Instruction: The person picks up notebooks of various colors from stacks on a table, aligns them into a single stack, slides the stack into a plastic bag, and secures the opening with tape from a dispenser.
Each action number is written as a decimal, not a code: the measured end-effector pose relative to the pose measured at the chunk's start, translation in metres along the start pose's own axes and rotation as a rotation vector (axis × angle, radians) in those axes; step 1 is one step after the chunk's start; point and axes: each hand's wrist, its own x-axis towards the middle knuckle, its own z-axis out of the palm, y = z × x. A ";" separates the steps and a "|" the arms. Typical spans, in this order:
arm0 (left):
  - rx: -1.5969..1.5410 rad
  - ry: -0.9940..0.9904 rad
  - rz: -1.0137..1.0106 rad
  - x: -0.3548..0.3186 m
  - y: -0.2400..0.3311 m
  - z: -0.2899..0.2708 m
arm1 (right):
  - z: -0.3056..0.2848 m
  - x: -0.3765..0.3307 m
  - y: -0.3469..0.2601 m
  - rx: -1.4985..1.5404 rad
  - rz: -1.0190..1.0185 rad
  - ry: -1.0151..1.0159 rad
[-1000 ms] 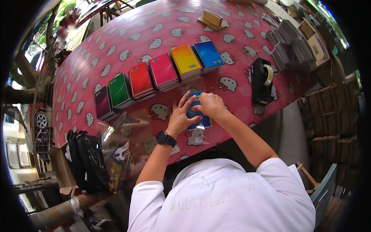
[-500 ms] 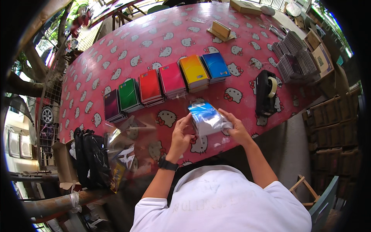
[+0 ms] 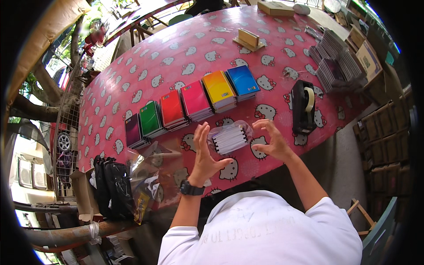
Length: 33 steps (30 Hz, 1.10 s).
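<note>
A bundle of small spiral notebooks (image 3: 229,139) in clear plastic stands on the pink patterned table, its white page edges and black spiral bindings facing me. My left hand (image 3: 206,152) is open at its left side, thumb spread from the fingers. On the other side my right hand (image 3: 271,142) is also open, fingers curved and apart. Neither hand appears to grip the bundle. Beyond it runs a row of notebook stacks: purple (image 3: 133,128), green (image 3: 151,118), red (image 3: 172,107), pink (image 3: 195,100), yellow (image 3: 218,88) and blue (image 3: 242,81).
A black tape dispenser (image 3: 302,108) sits right of my hands. Stacked notebooks (image 3: 338,66) lie at the far right, a wooden stand (image 3: 248,39) at the back. Clear plastic bags (image 3: 154,168) and a black bag (image 3: 112,185) are at the left edge.
The wrapped bundle has gone from being held, blue cover showing, to standing on the table with page edges up. Both hands have let go and spread apart.
</note>
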 end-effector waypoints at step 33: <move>0.475 -0.686 0.128 -0.001 -0.010 -0.015 | 0.023 0.046 0.004 -0.264 0.165 -0.009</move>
